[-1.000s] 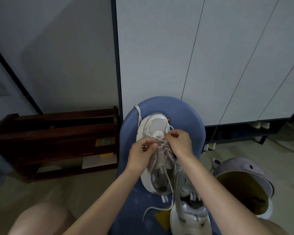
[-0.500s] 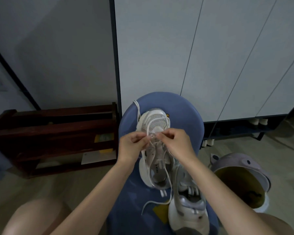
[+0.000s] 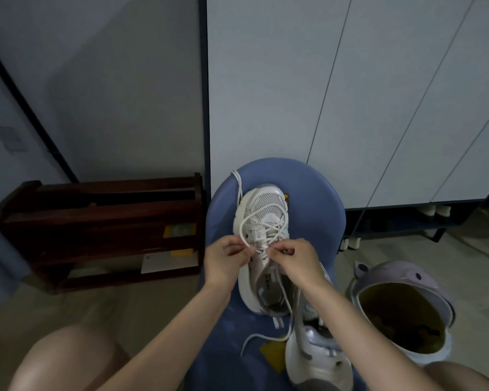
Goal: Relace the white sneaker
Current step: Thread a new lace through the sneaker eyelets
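The white lace [image 3: 261, 221] was pinched between thumb and fingertips of the left hand [image 3: 225, 263], and another strand of it was pinched in the same way by the right hand [image 3: 295, 259], the two hands being held close together over the middle of the white sneaker [image 3: 261, 249]. The sneaker was laid toe-away on the blue stool [image 3: 316, 210], with loose loops of lace spread over its mesh toe and a free end trailing off the near side. The step was judged to be the feeding of the lace through a middle eyelet; it would be done well if the tip were kept short and stiff in the pinch, the slack drawn evenly on both sides, and the crossings kept flat. A second sneaker [image 3: 316, 356] was set just beside the first, nearer the person. To the right, an open purple bin [image 3: 412, 277] was seen on the floor, its yellow-lined inside holding dark scraps that could not be identified.
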